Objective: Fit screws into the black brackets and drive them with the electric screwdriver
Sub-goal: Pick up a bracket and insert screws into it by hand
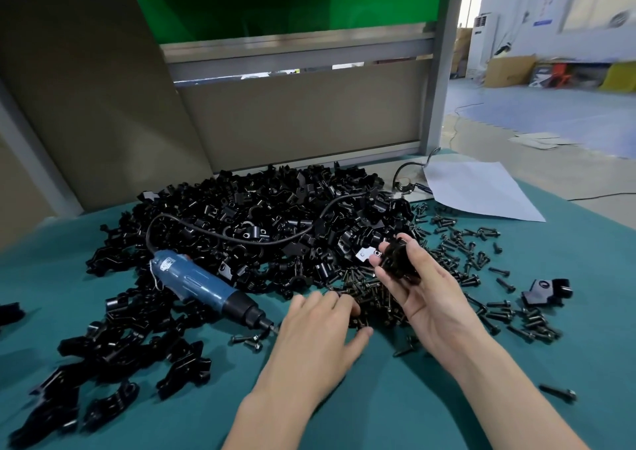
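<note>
The right hand (pixel 426 298) curls around a black bracket (pixel 398 260), just above the screws (pixel 373 296). The left hand (pixel 320 339) lies flat with loose fingers on the screws. The blue screwdriver (pixel 203 282) rests on the green table (pixel 395 408) beside the left hand.

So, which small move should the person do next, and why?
Probably the left hand should pinch one screw from the screw pile and carry it to the black bracket. The right hand grips that bracket, the left fingers rest on the screws, and the electric screwdriver lies unheld on the green cloth.
</note>
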Demonstrator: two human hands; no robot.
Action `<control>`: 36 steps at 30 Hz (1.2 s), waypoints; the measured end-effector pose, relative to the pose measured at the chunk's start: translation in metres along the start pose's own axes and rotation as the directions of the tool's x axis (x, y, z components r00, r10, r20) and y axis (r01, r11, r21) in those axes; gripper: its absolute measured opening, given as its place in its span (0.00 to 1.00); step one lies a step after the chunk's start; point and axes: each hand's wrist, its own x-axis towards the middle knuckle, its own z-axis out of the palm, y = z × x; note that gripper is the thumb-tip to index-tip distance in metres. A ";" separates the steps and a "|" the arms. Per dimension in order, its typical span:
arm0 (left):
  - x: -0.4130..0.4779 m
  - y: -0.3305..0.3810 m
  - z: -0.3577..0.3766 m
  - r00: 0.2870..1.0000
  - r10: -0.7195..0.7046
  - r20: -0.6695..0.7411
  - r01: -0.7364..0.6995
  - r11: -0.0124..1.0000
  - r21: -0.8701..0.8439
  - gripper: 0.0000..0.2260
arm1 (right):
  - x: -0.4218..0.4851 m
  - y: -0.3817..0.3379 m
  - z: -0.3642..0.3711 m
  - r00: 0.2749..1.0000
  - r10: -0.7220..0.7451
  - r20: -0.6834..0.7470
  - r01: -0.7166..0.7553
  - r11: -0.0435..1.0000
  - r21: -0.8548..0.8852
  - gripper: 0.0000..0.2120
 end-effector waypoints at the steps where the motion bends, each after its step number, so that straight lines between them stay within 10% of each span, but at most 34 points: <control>1: 0.000 -0.001 0.001 1.000 0.007 -0.009 -0.007 1.000 0.004 0.15 | 0.000 0.000 -0.001 1.000 -0.008 -0.004 0.008 1.000 0.005 0.20; 29: 0.002 0.018 0.015 0.971 0.081 -0.225 -0.075 0.997 0.032 0.06 | -0.002 -0.012 -0.003 0.999 -0.036 -0.008 0.036 0.993 0.113 0.18; 33: 0.003 0.022 0.010 0.945 -0.067 -0.319 -0.036 0.951 -0.306 0.08 | 0.000 -0.008 0.000 1.000 -0.016 0.023 0.015 0.999 0.043 0.18; 36: 0.004 0.024 0.010 0.921 -0.300 -0.249 0.040 0.708 -0.705 0.14 | 0.000 -0.002 -0.002 0.996 -0.039 0.080 0.044 0.998 -0.055 0.16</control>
